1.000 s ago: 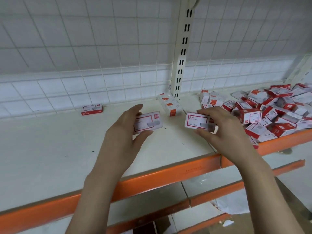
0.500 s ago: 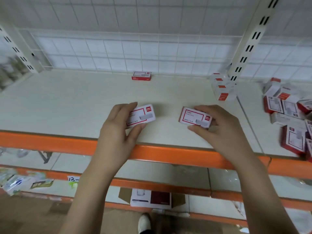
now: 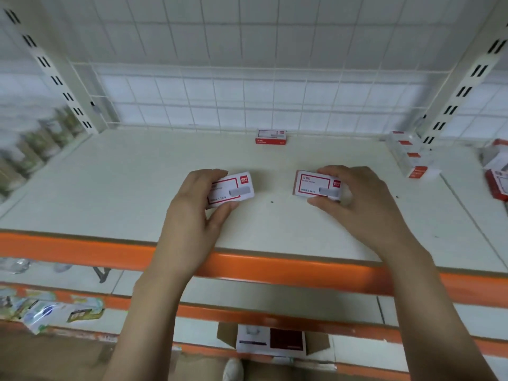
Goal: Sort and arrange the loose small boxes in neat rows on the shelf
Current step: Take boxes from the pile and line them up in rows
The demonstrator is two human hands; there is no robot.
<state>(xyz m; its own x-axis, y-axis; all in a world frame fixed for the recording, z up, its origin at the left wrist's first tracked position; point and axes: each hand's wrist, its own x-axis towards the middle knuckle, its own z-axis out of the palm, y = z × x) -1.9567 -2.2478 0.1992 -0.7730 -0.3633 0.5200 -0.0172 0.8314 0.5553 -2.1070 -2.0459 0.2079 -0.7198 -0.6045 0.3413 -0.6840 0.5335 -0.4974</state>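
My left hand (image 3: 192,213) & right hand (image 3: 362,204) each pinch a box (image 3: 229,189), (image 3: 316,185); 12 o'clock box (image 3: 271,136) prob. marks row—could set mine crooked.

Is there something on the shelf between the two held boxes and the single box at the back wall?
Nothing visible: bare shelf lies between the boxes and the back box.

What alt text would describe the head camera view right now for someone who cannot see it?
Two bare hands each hold a small white cardboard box with red trim over a pale shelf board with an orange front rail: left hand on the left box, right hand on the right box. A lone red-and-white box lies by the white wire grid back.
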